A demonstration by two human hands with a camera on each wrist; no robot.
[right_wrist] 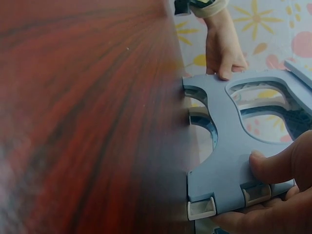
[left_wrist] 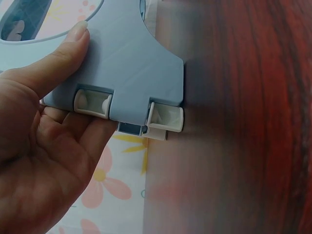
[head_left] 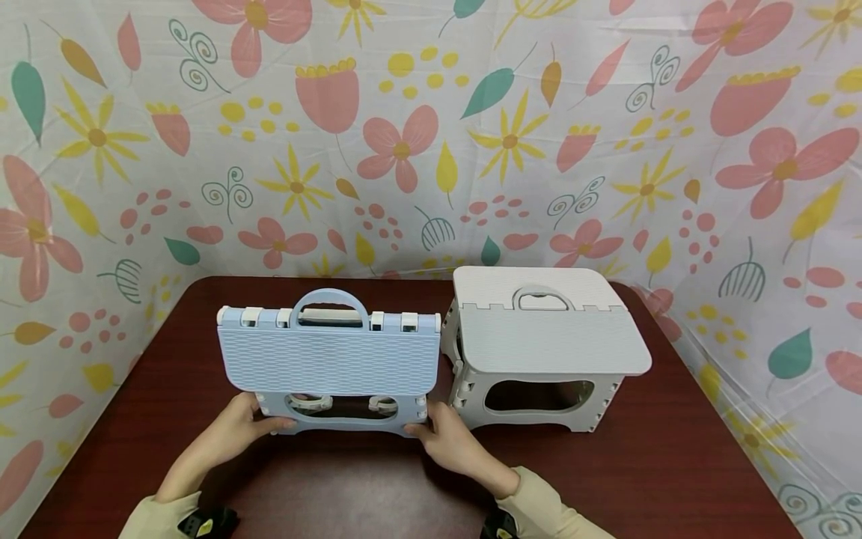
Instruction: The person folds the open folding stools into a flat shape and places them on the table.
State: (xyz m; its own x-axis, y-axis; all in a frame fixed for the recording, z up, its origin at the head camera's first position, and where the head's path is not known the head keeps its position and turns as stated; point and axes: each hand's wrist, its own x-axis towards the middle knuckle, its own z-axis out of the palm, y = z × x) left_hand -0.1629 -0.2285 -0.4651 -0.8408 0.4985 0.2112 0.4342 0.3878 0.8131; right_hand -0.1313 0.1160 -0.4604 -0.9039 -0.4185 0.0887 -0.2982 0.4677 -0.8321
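Backdrop: white cloth [head_left: 404, 90] with pink, yellow and green flowers, beyond a dark red-brown table [head_left: 337, 486].
Blue folding stool [head_left: 330, 363]: left of centre on the table, its textured near panel sloping down from a hinged far edge with an arched handle [head_left: 330, 295].
White stool [head_left: 545, 340]: just to the right, top spread flat.
Left hand [head_left: 229, 434]: grips the blue leg panel's left edge, thumb on the near face, fingers curled behind.
Right hand [head_left: 453, 440]: pinches the right edge likewise.
Sleeves: cream [head_left: 545, 501].
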